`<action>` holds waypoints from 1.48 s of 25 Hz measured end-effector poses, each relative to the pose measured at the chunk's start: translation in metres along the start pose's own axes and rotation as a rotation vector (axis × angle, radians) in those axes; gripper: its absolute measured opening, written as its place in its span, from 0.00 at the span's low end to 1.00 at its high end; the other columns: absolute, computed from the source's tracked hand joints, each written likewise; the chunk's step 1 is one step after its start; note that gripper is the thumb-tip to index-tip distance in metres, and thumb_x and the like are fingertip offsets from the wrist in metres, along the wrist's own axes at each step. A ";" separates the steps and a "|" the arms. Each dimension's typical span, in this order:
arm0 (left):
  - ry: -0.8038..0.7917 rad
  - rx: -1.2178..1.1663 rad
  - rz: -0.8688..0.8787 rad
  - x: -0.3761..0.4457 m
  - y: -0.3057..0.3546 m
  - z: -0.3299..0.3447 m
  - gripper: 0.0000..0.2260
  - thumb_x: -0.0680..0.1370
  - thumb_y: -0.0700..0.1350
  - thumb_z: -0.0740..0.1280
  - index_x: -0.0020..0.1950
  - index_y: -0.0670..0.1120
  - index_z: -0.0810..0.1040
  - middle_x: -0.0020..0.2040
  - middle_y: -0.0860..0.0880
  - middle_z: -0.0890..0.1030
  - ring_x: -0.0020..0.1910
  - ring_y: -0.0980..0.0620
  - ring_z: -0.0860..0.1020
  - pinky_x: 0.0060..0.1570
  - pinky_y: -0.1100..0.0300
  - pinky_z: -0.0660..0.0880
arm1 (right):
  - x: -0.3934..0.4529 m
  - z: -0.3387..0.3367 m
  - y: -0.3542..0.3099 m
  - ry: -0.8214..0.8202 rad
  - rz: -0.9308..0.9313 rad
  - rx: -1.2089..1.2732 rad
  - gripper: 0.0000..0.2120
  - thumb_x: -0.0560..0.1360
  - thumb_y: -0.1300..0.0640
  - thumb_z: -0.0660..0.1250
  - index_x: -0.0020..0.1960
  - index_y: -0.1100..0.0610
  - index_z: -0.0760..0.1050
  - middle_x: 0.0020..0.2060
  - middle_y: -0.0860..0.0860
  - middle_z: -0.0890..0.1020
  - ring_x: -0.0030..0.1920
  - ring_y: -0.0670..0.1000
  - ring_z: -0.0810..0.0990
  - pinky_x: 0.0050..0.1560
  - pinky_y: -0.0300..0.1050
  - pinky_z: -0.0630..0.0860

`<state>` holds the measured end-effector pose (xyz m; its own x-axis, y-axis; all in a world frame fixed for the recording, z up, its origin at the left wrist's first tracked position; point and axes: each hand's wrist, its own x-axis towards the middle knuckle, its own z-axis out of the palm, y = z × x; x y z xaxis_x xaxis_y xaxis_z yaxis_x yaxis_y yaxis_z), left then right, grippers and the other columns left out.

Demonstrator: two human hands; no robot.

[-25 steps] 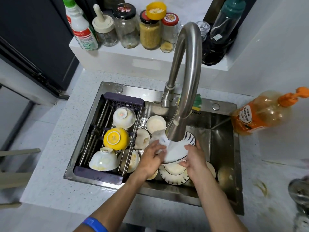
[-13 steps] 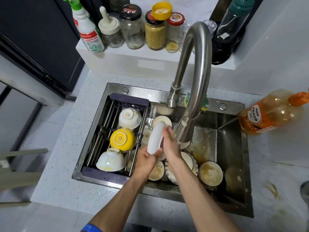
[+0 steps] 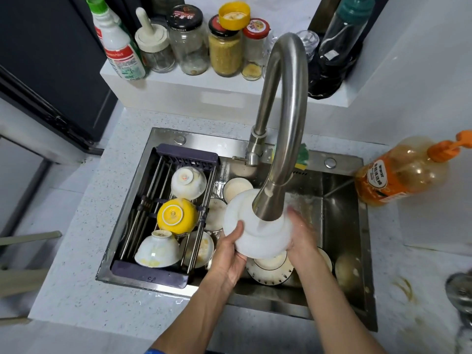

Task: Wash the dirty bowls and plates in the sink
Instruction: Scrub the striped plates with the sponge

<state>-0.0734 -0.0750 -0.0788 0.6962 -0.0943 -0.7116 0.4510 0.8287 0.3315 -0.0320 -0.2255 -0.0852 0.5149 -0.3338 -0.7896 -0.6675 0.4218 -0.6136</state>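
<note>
Plate [image 3: 245, 226]: smooth white, round, upside down under steel faucet [image 3: 283, 123].
Left hand [image 3: 229, 254]: fingers clamped on rim.
Right hand [image 3: 302, 236]: gripping opposite rim.

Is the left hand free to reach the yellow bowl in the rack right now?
Probably not yet: the left hand grips the white plate under the faucet. The yellow bowl itself sits uncovered just beside it.

White speckled countertop [image 3: 84, 251]; white ledge [image 3: 178, 95] against a white wall [image 3: 421, 72]; dark cabinet [image 3: 46, 60] at left
</note>
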 end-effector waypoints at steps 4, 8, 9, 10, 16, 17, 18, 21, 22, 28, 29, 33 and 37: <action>-0.084 0.027 -0.012 0.004 0.003 0.004 0.22 0.79 0.34 0.65 0.73 0.44 0.69 0.67 0.38 0.77 0.66 0.39 0.76 0.56 0.44 0.79 | -0.014 -0.016 -0.016 -0.245 0.093 0.162 0.14 0.76 0.55 0.70 0.61 0.57 0.79 0.52 0.57 0.85 0.53 0.57 0.84 0.57 0.56 0.78; -0.065 0.072 -0.042 0.011 0.005 -0.003 0.23 0.77 0.37 0.68 0.73 0.41 0.70 0.66 0.37 0.78 0.63 0.39 0.78 0.50 0.47 0.81 | -0.027 -0.019 -0.015 -0.317 0.015 0.191 0.17 0.75 0.60 0.70 0.63 0.54 0.77 0.56 0.58 0.84 0.56 0.60 0.83 0.56 0.57 0.78; -0.031 0.122 -0.039 0.012 0.005 -0.004 0.26 0.75 0.40 0.71 0.72 0.41 0.71 0.65 0.37 0.79 0.63 0.39 0.79 0.49 0.48 0.81 | -0.029 -0.018 -0.011 -0.301 -0.015 0.190 0.18 0.74 0.60 0.71 0.63 0.54 0.77 0.56 0.57 0.84 0.57 0.61 0.82 0.56 0.57 0.78; 0.004 0.189 -0.048 0.013 0.005 -0.002 0.28 0.73 0.44 0.74 0.72 0.41 0.71 0.63 0.38 0.80 0.62 0.39 0.79 0.48 0.49 0.81 | -0.033 -0.017 -0.008 -0.293 -0.036 0.189 0.19 0.73 0.60 0.71 0.63 0.54 0.78 0.56 0.57 0.84 0.58 0.60 0.82 0.55 0.56 0.78; 0.342 0.611 0.018 0.036 -0.005 -0.005 0.36 0.70 0.72 0.60 0.68 0.48 0.74 0.62 0.44 0.81 0.57 0.44 0.82 0.53 0.45 0.81 | -0.064 0.010 0.015 -0.305 -0.228 0.076 0.13 0.73 0.69 0.69 0.56 0.59 0.79 0.47 0.55 0.86 0.47 0.53 0.84 0.43 0.44 0.80; 0.347 0.674 0.011 0.038 -0.006 -0.003 0.40 0.68 0.75 0.57 0.69 0.50 0.72 0.64 0.45 0.80 0.59 0.45 0.80 0.57 0.45 0.79 | -0.067 0.015 0.018 -0.296 -0.302 -0.012 0.11 0.74 0.69 0.69 0.53 0.58 0.80 0.44 0.52 0.87 0.43 0.50 0.84 0.41 0.40 0.79; 0.330 0.689 0.009 0.036 -0.006 0.005 0.40 0.68 0.76 0.54 0.69 0.50 0.73 0.64 0.45 0.80 0.60 0.46 0.80 0.61 0.45 0.77 | -0.069 0.019 0.021 -0.272 -0.396 -0.160 0.07 0.74 0.67 0.69 0.49 0.57 0.80 0.40 0.49 0.86 0.40 0.48 0.83 0.38 0.36 0.76; 0.163 0.447 -0.079 0.025 0.004 0.026 0.35 0.78 0.71 0.52 0.64 0.44 0.79 0.59 0.39 0.82 0.60 0.41 0.80 0.65 0.45 0.74 | -0.063 0.018 0.027 -0.161 -0.661 -0.688 0.03 0.74 0.59 0.70 0.45 0.52 0.80 0.35 0.49 0.82 0.37 0.51 0.80 0.35 0.39 0.72; 0.108 0.374 -0.100 0.023 0.012 0.028 0.34 0.78 0.70 0.53 0.64 0.42 0.79 0.59 0.38 0.82 0.60 0.40 0.80 0.65 0.44 0.73 | -0.061 0.014 0.028 -0.157 -0.759 -0.822 0.07 0.74 0.59 0.70 0.50 0.50 0.81 0.37 0.50 0.83 0.39 0.52 0.80 0.37 0.42 0.74; 0.230 0.517 -0.048 0.024 0.014 0.024 0.16 0.73 0.36 0.59 0.57 0.34 0.77 0.45 0.36 0.83 0.39 0.43 0.81 0.30 0.59 0.76 | -0.055 0.000 0.027 -0.404 -1.149 -1.288 0.16 0.73 0.59 0.68 0.57 0.45 0.79 0.48 0.44 0.84 0.49 0.47 0.81 0.48 0.42 0.78; 0.242 0.479 -0.028 0.024 0.015 0.020 0.18 0.73 0.33 0.57 0.61 0.37 0.77 0.48 0.36 0.84 0.40 0.42 0.82 0.31 0.57 0.77 | -0.050 -0.003 0.022 -0.438 -1.119 -1.287 0.09 0.76 0.54 0.65 0.54 0.46 0.80 0.48 0.43 0.84 0.51 0.47 0.80 0.53 0.44 0.76; 0.273 0.403 0.085 0.023 0.023 0.006 0.15 0.79 0.31 0.59 0.59 0.44 0.79 0.53 0.41 0.85 0.52 0.39 0.83 0.55 0.41 0.79 | -0.034 -0.020 0.020 -0.040 -0.806 -0.987 0.10 0.79 0.51 0.65 0.59 0.51 0.78 0.58 0.46 0.80 0.60 0.51 0.75 0.62 0.49 0.72; 0.236 0.411 0.075 0.017 0.021 0.004 0.07 0.82 0.40 0.63 0.54 0.45 0.81 0.51 0.43 0.86 0.51 0.42 0.84 0.54 0.45 0.80 | -0.039 -0.006 0.001 -0.057 -0.086 -0.419 0.06 0.79 0.58 0.63 0.56 0.50 0.73 0.51 0.51 0.81 0.45 0.51 0.81 0.40 0.47 0.80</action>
<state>-0.0496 -0.0619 -0.0818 0.6106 0.1247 -0.7820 0.6211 0.5372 0.5707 -0.0556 -0.2172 -0.0548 0.5989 -0.3009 -0.7422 -0.7759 0.0116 -0.6308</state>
